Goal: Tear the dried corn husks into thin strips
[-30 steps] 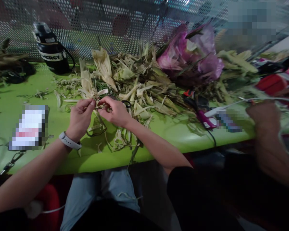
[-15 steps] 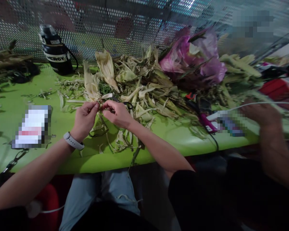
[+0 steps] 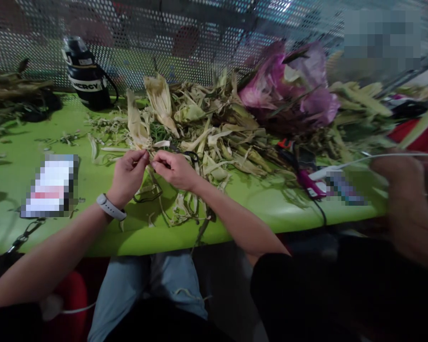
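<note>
My left hand (image 3: 129,174) is closed, thumb and fingertips pinched at the lower end of a pale dried corn husk (image 3: 138,127). Right beside it my right hand (image 3: 175,170) pinches too, its fingertips almost meeting the left ones. A small bit of husk shows between them, mostly hidden by the fingers. Under the hands, thin husk strips (image 3: 180,209) lie on the green tabletop (image 3: 92,235). Just beyond my right hand is the black loop handle (image 3: 192,156) of what may be scissors, partly covered.
A husk pile (image 3: 231,128) spreads behind, with a pink plastic bag (image 3: 271,88) at its right. A black bottle (image 3: 87,80) and a phone (image 3: 52,185) are on the left. Another person's hand (image 3: 399,171) works at the right, near a white cable (image 3: 374,156) and a second phone (image 3: 345,189).
My hands stay pinched together at the same spot, with only small finger shifts. The view has moved slightly. At the right, the other person's hand moved and a pale husk strip now shows above it.
</note>
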{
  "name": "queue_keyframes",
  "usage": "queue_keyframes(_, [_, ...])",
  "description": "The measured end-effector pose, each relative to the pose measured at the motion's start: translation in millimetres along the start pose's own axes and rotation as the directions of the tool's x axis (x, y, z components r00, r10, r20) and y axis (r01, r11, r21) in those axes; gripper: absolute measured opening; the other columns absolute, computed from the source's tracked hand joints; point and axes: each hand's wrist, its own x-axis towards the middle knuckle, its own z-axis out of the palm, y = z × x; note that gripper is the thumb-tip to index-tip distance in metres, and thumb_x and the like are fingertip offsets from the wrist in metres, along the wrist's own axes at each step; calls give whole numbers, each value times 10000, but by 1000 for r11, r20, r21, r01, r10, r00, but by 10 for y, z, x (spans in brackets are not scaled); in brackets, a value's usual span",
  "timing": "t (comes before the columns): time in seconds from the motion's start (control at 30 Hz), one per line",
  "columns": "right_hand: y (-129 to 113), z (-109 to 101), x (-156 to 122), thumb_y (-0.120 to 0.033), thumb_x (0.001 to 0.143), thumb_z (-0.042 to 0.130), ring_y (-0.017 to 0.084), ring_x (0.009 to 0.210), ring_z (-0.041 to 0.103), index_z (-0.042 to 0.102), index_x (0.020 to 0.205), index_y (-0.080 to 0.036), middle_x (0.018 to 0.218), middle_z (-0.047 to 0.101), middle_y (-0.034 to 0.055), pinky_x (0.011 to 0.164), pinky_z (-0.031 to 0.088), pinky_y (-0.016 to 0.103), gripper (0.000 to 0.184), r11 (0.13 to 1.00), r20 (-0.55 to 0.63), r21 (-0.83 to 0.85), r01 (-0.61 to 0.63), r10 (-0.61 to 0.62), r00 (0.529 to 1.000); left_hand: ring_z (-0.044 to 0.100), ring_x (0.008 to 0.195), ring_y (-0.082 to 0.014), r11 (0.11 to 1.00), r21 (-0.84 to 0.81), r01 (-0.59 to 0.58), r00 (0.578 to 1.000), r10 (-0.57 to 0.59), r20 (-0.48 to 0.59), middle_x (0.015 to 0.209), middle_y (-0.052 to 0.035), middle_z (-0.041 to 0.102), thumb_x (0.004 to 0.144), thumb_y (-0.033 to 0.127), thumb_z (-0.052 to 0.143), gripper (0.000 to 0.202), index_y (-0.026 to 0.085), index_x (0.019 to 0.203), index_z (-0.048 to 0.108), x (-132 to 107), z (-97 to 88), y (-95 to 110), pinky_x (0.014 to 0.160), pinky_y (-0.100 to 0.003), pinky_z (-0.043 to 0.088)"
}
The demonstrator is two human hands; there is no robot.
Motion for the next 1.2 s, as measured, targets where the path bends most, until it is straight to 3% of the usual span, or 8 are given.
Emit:
queue_keyframes(0.27, [-50,-5,-19,-292,875,534,75,547,340,481,719,-188,606,405,-56,536,278,236,194,993,-8,120,4,-3,1000,531,710,-161,979,171,-109,994,105,32,692,-25,563,876,200,574,200,169,684,624,-12,7,21,658,-291,414])
queue_keyframes(0.37, [-49,0,-7,-291,870,553,68,526,335,487,713,-187,593,406,-60,503,269,223,200,983,-52,180,-30,40,998,577,679,-148,999,45,-10,998,7,63,707,-17,622,861,250,610,99,161,836,645,-1,-6,33,644,-277,453])
queue_keyframes(0.47, [-37,-26,23,-293,877,554,55,465,332,483,703,-192,545,401,-75,442,257,201,213,932,-97,340,-128,170,981,602,583,-118,991,-109,77,994,-68,82,683,23,642,821,264,677,310,166,1095,571,-8,-25,58,578,-238,473])
queue_keyframes(0.57, [-37,-75,46,-269,883,550,43,361,295,497,691,-194,449,370,-102,364,224,188,212,850,-48,472,-234,290,956,573,506,-89,992,-122,22,990,-5,138,632,58,608,794,194,678,361,184,1134,556,-46,-26,80,523,-203,460])
queue_keyframes(0.67, [-62,-119,49,-226,872,563,37,304,272,511,662,-189,384,370,-110,320,204,179,220,820,-15,508,-264,315,949,577,492,-87,995,-95,9,977,11,213,610,52,600,799,157,631,324,176,1122,622,-77,-14,96,507,-197,466])
queue_keyframes(0.83, [-118,-206,47,-167,862,565,25,297,277,528,643,-174,371,390,-109,306,201,154,222,808,6,508,-299,344,939,704,644,-150,975,-161,150,950,-98,296,703,-23,711,800,223,658,148,122,900,701,-75,-12,183,628,-244,570])
queue_keyframes(1.03, [-130,-294,40,-117,844,553,24,315,305,538,635,-163,378,426,-96,321,221,143,215,830,85,441,-343,342,936,746,776,-197,867,-272,417,864,-285,415,829,-77,772,725,406,803,348,113,903,746,-68,-13,217,810,-336,612])
queue_keyframes(1.2, [-145,-281,35,-70,823,534,28,329,320,529,629,-159,387,435,-98,338,235,150,214,852,151,362,-378,346,926,733,780,-203,867,-162,471,800,-343,493,830,-80,776,728,437,778,339,131,875,756,-48,-33,179,781,-327,588])
